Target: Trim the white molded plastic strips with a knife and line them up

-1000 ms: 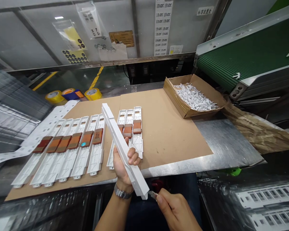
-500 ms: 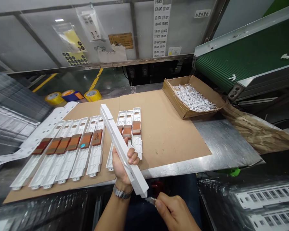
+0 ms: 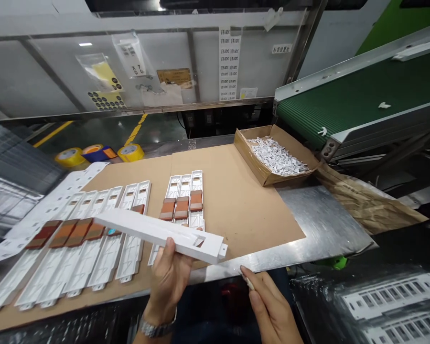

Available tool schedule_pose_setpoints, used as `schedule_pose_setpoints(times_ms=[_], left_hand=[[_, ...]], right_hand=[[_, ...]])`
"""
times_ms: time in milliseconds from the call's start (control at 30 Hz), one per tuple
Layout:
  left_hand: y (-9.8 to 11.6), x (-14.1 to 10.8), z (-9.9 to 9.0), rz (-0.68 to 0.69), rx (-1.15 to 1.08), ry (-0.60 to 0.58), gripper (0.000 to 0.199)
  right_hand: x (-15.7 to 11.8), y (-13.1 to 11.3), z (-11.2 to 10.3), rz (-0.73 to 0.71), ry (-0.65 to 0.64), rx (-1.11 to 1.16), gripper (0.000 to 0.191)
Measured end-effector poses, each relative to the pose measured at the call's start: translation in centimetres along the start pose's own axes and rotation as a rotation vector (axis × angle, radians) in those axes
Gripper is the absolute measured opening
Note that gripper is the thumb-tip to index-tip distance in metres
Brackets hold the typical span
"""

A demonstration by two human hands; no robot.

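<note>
- The long white plastic bar (image 3: 157, 234) has swung from pointing away to lying nearly crosswise, just above the near edge of the cardboard sheet (image 3: 236, 215).
- The left hand (image 3: 166, 279), with a metal wristwatch (image 3: 156, 328), is partly closed, its fingers behind the bar and its thumb on the near face, holding the bar in the air.
- The right hand (image 3: 270, 308) is apart from the bar, with thumb and forefinger pinched on a small pale-tipped tool (image 3: 250, 283), mostly hidden; its exact kind is hard to tell.
- Below the bar, white moulded panels (image 3: 109, 248) lie side by side on the cardboard sheet, and a group of three (image 3: 186, 200) lies further right; many carry brown pads (image 3: 196, 200).
- The cardboard sheet rests on a steel worktop (image 3: 322, 224).
- Beyond it, a shallow cardboard box (image 3: 252, 165) is filled with small white paper scraps (image 3: 275, 155).
- A few similar scraps lie on the green conveyor belt (image 3: 344, 107), which runs just behind the box.
- Yellow tape rolls (image 3: 69, 156) sit beyond the worktop, at the far left.
</note>
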State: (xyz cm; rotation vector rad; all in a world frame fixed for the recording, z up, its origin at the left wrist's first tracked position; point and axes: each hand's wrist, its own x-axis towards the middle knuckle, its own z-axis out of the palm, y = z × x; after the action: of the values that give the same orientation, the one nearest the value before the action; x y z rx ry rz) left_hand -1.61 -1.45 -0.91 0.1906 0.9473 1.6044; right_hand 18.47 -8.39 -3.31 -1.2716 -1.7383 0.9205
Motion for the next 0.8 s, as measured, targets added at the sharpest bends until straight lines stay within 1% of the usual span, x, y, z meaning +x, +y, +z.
schedule_pose_setpoints(times_ms=[133, 233, 300, 467, 667, 800], left_hand=[[-0.2, -0.3, 0.0, 0.111, 0.1, 0.108, 0.061], [-0.3, -0.5, 0.0, 0.156, 0.134, 0.118, 0.059], [-0.2, -0.6, 0.1, 0.178, 0.166, 0.113, 0.057], [0.0, -0.8, 0.3, 0.193, 0.196, 0.126, 0.056], [-0.2, -0.6, 0.0, 0.226, 0.214, 0.089, 0.052], [-0.3, -0.7, -0.2, 0.231, 0.239, 0.086, 0.052]], right_hand=[[0.4, -0.3, 0.4, -0.076, 0.083, -0.164, 0.029], [0.6, -0.3, 1.0, -0.166, 0.129, -0.223, 0.03], [0.8, -0.2, 1.5, -0.201, 0.164, -0.249, 0.031], [0.9, 0.1, 2.7, -0.204, 0.24, -0.303, 0.028], [1.0, 0.2, 3.1, -0.198, 0.239, -0.36, 0.028], [1.1, 0.1, 3.1, -0.199, 0.256, -0.402, 0.028]])
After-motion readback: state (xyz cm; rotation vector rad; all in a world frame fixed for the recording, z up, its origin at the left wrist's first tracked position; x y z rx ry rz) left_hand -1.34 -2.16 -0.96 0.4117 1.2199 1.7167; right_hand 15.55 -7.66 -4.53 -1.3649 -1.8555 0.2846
